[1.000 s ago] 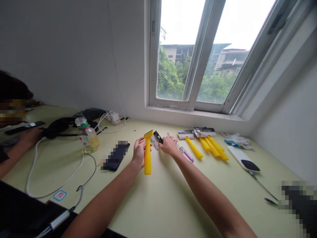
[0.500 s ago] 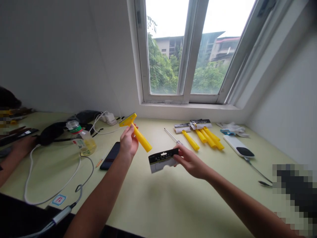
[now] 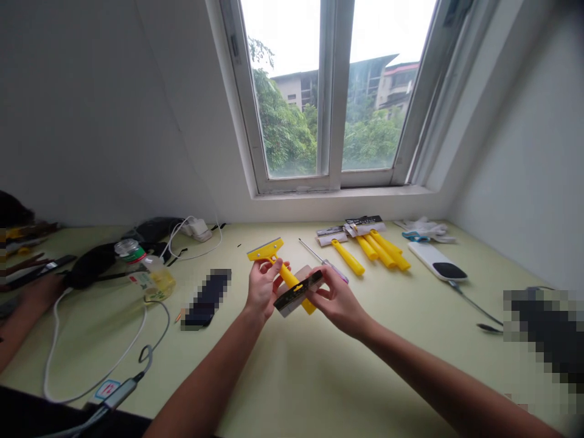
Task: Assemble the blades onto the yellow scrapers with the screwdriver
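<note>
My left hand (image 3: 261, 292) is closed around the neck of a yellow scraper (image 3: 267, 250), whose wide head with a metal blade edge points up and away to the left. A black and white cardboard packaging card (image 3: 292, 296) is pinched in my right hand (image 3: 340, 299). The folded card lies across the scraper's handle, and the handle's end shows below it. Whether the handle passes through the card's hole I cannot tell. Just beyond my right hand lies a screwdriver (image 3: 311, 250) on the table.
Several yellow scrapers (image 3: 383, 249) with cards on them lie at the back right, near gloves (image 3: 426, 230) and a white device (image 3: 438, 261) with a cable. To the left are a phone (image 3: 207, 298), a bottle (image 3: 146, 271) and cables. A co-worker's arm (image 3: 31, 310) reaches in at far left.
Both hands have come together. The scraper has moved right and down, and the card, formerly apart from it, now lies across its handle. The view has shifted slightly.
</note>
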### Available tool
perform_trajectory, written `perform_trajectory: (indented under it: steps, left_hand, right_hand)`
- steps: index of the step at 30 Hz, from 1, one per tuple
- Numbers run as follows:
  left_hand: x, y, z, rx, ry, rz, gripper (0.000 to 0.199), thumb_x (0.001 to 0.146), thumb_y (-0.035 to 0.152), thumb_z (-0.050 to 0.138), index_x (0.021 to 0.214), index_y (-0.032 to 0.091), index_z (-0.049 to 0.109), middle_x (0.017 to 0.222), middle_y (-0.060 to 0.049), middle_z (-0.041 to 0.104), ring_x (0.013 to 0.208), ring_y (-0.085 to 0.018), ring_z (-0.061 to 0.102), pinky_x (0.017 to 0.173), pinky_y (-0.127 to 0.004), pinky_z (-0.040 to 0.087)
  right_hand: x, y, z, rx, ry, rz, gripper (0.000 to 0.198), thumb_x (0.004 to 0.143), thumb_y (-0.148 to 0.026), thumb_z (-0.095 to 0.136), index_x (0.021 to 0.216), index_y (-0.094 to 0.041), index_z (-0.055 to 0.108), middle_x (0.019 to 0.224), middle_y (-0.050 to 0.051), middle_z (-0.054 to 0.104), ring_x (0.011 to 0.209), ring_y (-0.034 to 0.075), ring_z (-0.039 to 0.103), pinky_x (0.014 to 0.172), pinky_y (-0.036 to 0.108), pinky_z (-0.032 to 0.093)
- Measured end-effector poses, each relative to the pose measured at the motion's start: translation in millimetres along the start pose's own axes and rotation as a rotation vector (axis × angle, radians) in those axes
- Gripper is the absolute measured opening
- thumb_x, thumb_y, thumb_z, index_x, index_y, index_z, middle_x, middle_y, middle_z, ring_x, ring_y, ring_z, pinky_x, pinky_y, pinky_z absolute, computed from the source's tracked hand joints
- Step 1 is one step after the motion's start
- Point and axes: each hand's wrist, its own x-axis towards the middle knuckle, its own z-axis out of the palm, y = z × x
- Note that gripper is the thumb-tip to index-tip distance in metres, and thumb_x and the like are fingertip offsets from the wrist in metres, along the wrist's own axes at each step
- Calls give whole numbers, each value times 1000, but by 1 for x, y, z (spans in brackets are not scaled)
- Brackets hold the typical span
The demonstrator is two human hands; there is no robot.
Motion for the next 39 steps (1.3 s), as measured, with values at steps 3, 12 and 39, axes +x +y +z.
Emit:
perform_trajectory:
  steps: [3, 12, 39]
  left_hand:
    - [-3, 0, 2, 5, -59, 14, 51, 61, 32, 89, 94, 19, 53, 89, 1, 61, 91, -22, 71, 81, -36, 58]
    - [-11, 2, 5, 220, -224, 29, 44, 57, 36, 90, 85, 14, 64, 88, -7, 69, 81, -25, 71, 72, -34, 58]
    - [25, -6, 43, 424, -362, 56, 39, 79, 32, 72, 109, 14, 56, 85, -10, 69, 57, -20, 68, 54, -32, 57]
  right_hand:
    - [2, 4, 1, 63, 80, 52, 36, 76, -41, 73, 100, -23, 54, 133, 10, 44, 127, 26, 46, 88, 35, 56]
    - [6, -8, -4, 262, -47, 335, 47, 70, -45, 78, 101, -24, 50, 103, 4, 67, 92, 24, 68, 73, 36, 57]
    - [10, -9, -31, -304, -100, 152, 69, 88, -35, 50, 151, -33, 22, 86, -1, 61, 55, 12, 57, 57, 32, 55]
